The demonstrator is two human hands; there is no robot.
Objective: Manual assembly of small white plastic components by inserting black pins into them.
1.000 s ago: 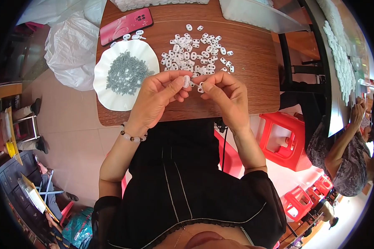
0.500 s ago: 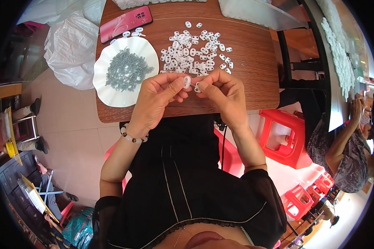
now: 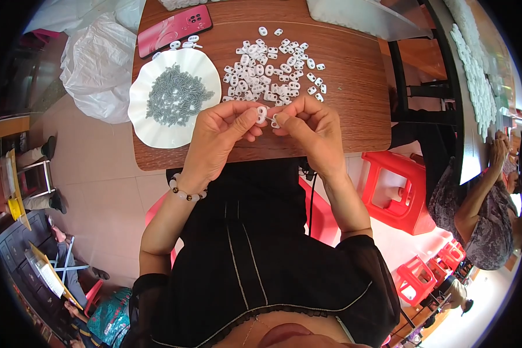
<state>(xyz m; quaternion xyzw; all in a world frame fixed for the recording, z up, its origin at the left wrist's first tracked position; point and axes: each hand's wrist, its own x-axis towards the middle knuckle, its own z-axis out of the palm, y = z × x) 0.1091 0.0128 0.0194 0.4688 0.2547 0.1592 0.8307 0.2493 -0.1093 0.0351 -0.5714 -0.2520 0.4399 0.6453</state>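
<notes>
Above the table's near edge, my left hand [image 3: 214, 139] pinches a white oval plastic cord-lock piece [image 3: 262, 112] with two holes. Close beside it, my right hand [image 3: 319, 139] grips a smaller white cord-lock piece [image 3: 276, 122], partly covered by the thumb and fingers. A thin metal spring [image 3: 269, 119] shows in the narrow gap between the two pieces. Beyond my hands, many loose white cord-lock pieces [image 3: 252, 68] are spread on the brown wooden table [image 3: 354, 104]. To the left, a wavy-rimmed white plate [image 3: 140, 119] bears a heap of small grey springs [image 3: 177, 95].
A pink phone [image 3: 174, 31] lies at the table's far left, with a few white pieces beside it. A translucent bin [image 3: 365, 20] stands at the back. Red stools [image 3: 397, 194] are on the right, where another person's arm [image 3: 481, 185] reaches to a neighbouring table.
My hands keep almost the same hold and place. The table, plate and loose pieces appear shifted very slightly upward in the view.
</notes>
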